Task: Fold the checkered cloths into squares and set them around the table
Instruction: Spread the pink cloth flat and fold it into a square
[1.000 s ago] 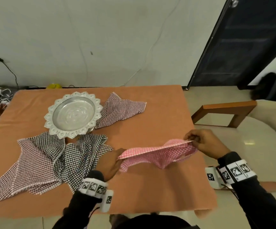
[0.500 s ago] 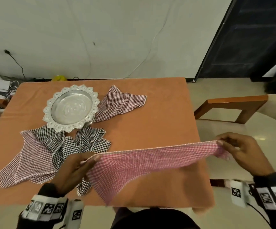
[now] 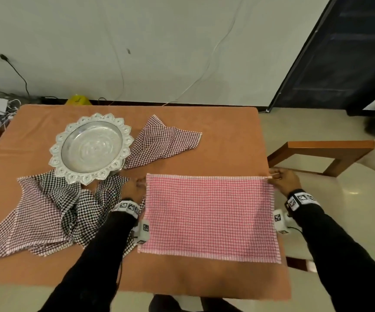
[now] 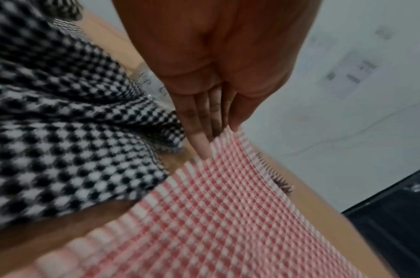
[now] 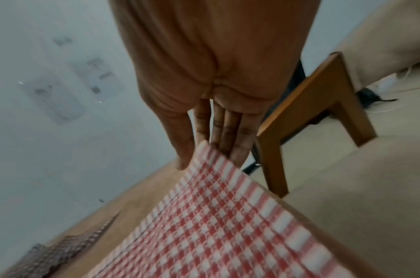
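A red-and-white checkered cloth (image 3: 209, 212) lies spread flat as a wide rectangle on the right front of the orange table (image 3: 222, 140). My left hand (image 3: 137, 188) pinches its far left corner (image 4: 227, 135), thumb against fingers. Thumb on top and fingers beneath, my right hand (image 3: 279, 179) pinches the far right corner (image 5: 204, 150) at the table's right edge. A crumpled black-and-white checkered cloth (image 3: 85, 199) lies just left of my left hand. A maroon checkered cloth (image 3: 24, 224) lies further left, and another maroon one (image 3: 161, 143) lies behind.
An ornate silver tray (image 3: 56, 152) stands on the left back of the table, partly over the crumpled cloths. A cream chair with a wooden arm (image 3: 330, 147) is close to the table's right edge. Cables and a yellow object (image 3: 77, 100) lie by the wall.
Both hands pulled the bunched red cloth apart, lifted it taut, then moved forward and laid it flat on the table. They are still pinching its far corners.
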The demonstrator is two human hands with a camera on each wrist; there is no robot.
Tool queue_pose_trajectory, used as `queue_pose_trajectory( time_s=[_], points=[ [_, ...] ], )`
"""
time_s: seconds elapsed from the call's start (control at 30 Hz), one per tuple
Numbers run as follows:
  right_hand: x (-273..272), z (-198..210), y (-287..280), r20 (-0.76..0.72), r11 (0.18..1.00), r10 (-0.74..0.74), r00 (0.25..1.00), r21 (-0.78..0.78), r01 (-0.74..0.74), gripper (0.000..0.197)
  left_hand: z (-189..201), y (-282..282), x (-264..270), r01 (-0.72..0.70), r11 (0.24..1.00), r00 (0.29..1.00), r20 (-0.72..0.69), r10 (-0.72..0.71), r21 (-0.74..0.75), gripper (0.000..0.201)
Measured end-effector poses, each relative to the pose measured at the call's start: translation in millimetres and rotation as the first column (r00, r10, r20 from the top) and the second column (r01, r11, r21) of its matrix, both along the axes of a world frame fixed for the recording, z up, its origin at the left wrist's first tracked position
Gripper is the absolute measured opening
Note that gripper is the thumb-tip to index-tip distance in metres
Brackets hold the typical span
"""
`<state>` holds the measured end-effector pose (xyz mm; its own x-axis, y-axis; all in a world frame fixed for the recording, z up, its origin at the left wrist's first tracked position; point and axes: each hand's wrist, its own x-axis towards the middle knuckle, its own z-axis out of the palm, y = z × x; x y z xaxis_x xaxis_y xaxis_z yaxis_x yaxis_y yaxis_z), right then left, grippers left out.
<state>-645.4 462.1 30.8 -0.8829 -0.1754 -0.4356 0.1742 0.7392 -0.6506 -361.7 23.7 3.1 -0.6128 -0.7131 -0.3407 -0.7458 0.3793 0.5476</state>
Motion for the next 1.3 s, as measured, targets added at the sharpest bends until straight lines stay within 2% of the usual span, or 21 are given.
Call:
queue_pose_trajectory(
  time_s=[0.07,0.13,0.23,0.3,0.37,0.43,0.47,0.6,0.67,0.73,0.83,0.93,1.03,1.1,1.13,1.23,1.3],
  points=[
    [11,-18,1,-0.021,0.992,-0.099,0.995,0.082,0.100,0.024,-22,1,-1,-0.048,0.998,0.996,0.076,0.045,0.035,0.030],
    [36,-26,8,0.000,0.985,-0.130,0.992,0.112,0.129,0.014,-30,15,13,-0.036,0.999,0.988,0.152,0.035,0.001,0.033],
    [89,-38,30,-0.006,0.981,-0.114,0.993,0.154,0.114,0.010,-40,41,55,0.084,0.994,0.985,0.156,-0.072,-0.073,0.031],
    [127,-47,45,-0.012,0.968,-0.130,0.991,0.215,0.129,0.013,-53,52,89,0.199,0.976,0.969,0.169,-0.182,-0.088,0.041],
    [163,-54,53,0.024,0.936,-0.119,0.993,0.336,0.104,0.035,-65,58,115,0.311,0.945,0.928,0.246,-0.280,-0.098,0.055],
    [191,-59,56,0.079,0.900,-0.117,0.990,0.429,0.072,0.062,-70,57,133,0.352,0.931,0.890,0.343,-0.300,-0.099,0.061],
    [200,-62,58,0.090,0.891,-0.123,0.988,0.449,0.070,0.068,-68,52,139,0.343,0.934,0.880,0.382,-0.283,-0.097,0.064],
    [208,-68,55,0.104,0.867,-0.249,0.963,0.467,0.174,0.076,-62,-9,157,0.284,0.951,0.825,0.536,-0.178,-0.122,0.077],
    [205,-70,55,0.099,0.858,-0.230,0.968,0.490,0.154,0.076,-57,-36,161,0.327,0.938,0.791,0.577,-0.202,-0.120,0.081],
    [201,-71,56,0.101,0.855,-0.216,0.971,0.500,0.138,0.075,-49,-37,153,0.364,0.923,0.766,0.605,-0.218,-0.128,0.079],
    [198,-76,62,0.119,0.871,-0.213,0.970,0.472,0.133,0.072,-36,-1,134,0.331,0.906,0.824,0.548,-0.140,-0.266,0.055],
    [198,-71,68,0.163,0.907,-0.158,0.974,0.414,0.078,0.043,-29,52,124,0.277,0.911,0.903,0.407,-0.138,-0.305,0.038],
    [196,-67,73,0.165,0.920,-0.239,0.957,0.352,0.169,0.014,-29,94,119,0.046,0.995,0.918,0.397,-0.006,-0.091,0.048],
    [198,-66,74,0.158,0.917,-0.282,0.946,0.334,0.218,0.007,-36,102,120,-0.164,0.985,0.923,0.362,0.134,0.053,0.052],
    [199,-64,74,0.166,0.918,-0.293,0.942,0.325,0.228,0.006,-39,103,122,-0.221,0.970,0.924,0.340,0.175,0.101,0.050],
    [203,-63,80,0.192,0.924,-0.324,0.927,0.276,0.265,0.008,-50,94,137,-0.187,0.958,0.954,0.274,0.124,0.218,0.035],
    [206,-57,89,0.194,0.925,-0.357,0.914,0.213,0.316,0.010,-52,88,153,-0.229,0.940,0.959,0.221,0.175,0.254,0.037]
  ],
)
